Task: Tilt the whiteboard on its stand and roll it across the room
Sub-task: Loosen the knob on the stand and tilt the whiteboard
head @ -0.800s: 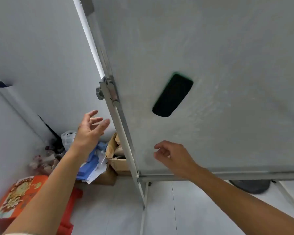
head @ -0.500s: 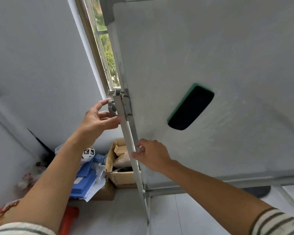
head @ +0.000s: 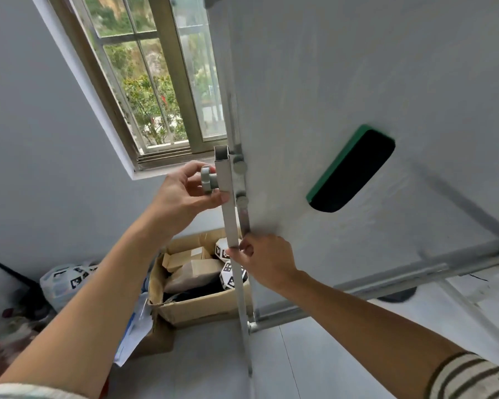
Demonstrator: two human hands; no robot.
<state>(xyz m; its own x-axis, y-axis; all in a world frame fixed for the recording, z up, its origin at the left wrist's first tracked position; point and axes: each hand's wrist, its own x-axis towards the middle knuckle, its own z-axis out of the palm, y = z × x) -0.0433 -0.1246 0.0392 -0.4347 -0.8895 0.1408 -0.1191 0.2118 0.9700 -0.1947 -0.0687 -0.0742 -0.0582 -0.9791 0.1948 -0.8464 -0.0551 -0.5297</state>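
Note:
The whiteboard [head: 372,67] fills the right of the view, its grey-white face smeared. A green-backed black eraser [head: 352,168] clings to it. The stand's grey metal upright [head: 230,214] runs down the board's left edge, with a grey locking knob [head: 207,179] near its top. My left hand [head: 185,194] is closed around that knob with fingers and thumb. Below, my right hand [head: 261,262] grips the upright and the board's left edge. The board's bottom rail [head: 386,283] slants across the lower right.
A window [head: 153,82] is behind the stand. An open cardboard box [head: 196,306] with packages and tagged balls sits on the tiled floor [head: 213,370] right beside the stand's leg. A plastic bag [head: 62,280], papers and clutter lie at the left wall.
My left hand rose from open in the air to the knob and closed on it. My right hand moved left from the board's face onto the upright. The view tilted up, showing the window.

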